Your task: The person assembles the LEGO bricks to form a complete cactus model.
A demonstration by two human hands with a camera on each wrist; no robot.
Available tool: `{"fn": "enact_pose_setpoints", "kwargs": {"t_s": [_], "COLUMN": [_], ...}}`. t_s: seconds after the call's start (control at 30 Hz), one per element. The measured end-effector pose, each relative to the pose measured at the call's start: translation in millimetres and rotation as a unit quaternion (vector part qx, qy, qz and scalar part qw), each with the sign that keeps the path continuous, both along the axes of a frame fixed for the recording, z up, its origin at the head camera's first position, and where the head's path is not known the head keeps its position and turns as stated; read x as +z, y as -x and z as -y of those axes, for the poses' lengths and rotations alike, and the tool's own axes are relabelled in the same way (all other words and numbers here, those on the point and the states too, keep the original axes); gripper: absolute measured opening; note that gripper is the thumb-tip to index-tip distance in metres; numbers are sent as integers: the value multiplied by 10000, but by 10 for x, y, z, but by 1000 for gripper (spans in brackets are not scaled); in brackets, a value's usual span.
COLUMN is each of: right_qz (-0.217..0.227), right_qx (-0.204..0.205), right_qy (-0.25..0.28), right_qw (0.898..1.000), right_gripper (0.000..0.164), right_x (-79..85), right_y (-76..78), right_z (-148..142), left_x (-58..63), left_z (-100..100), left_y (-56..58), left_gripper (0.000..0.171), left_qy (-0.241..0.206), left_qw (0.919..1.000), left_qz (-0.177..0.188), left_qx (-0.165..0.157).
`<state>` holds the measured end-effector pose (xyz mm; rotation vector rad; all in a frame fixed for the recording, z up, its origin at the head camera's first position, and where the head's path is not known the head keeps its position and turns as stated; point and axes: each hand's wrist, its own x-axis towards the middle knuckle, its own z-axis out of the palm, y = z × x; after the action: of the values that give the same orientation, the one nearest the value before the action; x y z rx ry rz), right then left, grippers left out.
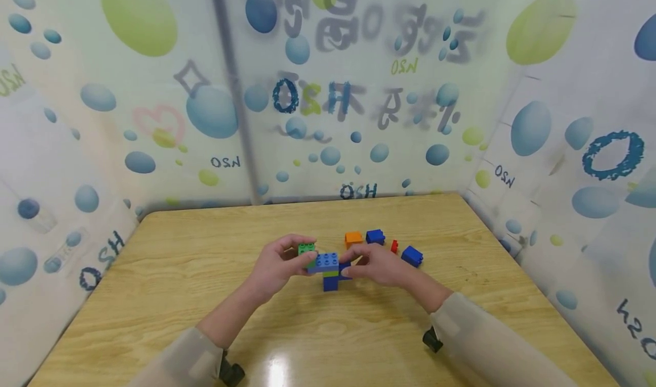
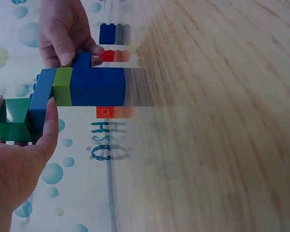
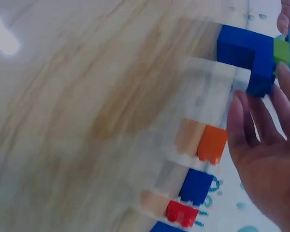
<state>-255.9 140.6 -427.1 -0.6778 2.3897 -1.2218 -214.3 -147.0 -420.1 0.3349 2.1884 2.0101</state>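
A small stack of toy building bricks stands on the table. At its foot is a dark blue brick (image 2: 106,87), under a second dark blue brick (image 3: 262,72) that juts to the right. Above them come a lime green brick (image 2: 63,87) and a light blue brick (image 1: 327,260), which overhangs to the left. My left hand (image 1: 271,267) pinches a green brick (image 1: 306,248) at that left end, one finger touching the light blue brick. Whether the two are joined, I cannot tell. My right hand (image 1: 381,264) holds the jutting dark blue brick between thumb and fingers.
Behind and right of the stack lie loose bricks: an orange one (image 1: 353,239), a blue one (image 1: 375,237), a small red one (image 1: 394,246) and another blue one (image 1: 412,256). Patterned curtains (image 1: 328,148) border the wooden table (image 1: 205,250) at the back and sides.
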Motion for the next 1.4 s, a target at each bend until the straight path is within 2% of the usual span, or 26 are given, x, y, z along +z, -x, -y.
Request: {"fn": "enact_pose_setpoints", "kwargs": {"t_s": [0.17,0.27,0.37,0.5,0.77,1.1,1.4], "right_qz": [-692,-895,-1086,-1213,-811,-827,-898], "right_qx": [-752,-1207,-1419,-1449,-1406,-1468,-1591], "right_qy": [-360,-472,-613,-858,-1476,-1472,-1110], "right_qw": [9941,9875,9820,9782,9756,9747,9769], "right_gripper": [23,22,28,39,58,42,39], "right_x": [86,98,58,-19,-130,-204,-155], "right_y": [75,173,272,368,424,417,362], "right_z": [-234,-431,-618,-804,-910,-884,-819], "left_x": [12,20,21,15,6,8,5], "left_z": [12,16,20,24,29,30,40], "left_y": [-16,-19,-14,-5,14,12,2], "left_gripper": [34,34,34,35,36,36,37], "left_qy": [-1,-4,7,21,33,89,101], "left_qw": [10000,10000,10000,10000,10000,9999,9999], "left_qz": [-24,-33,-23,10,60,13,12], "left_qx": [-3,-15,-26,-30,-42,-70,-74]}}
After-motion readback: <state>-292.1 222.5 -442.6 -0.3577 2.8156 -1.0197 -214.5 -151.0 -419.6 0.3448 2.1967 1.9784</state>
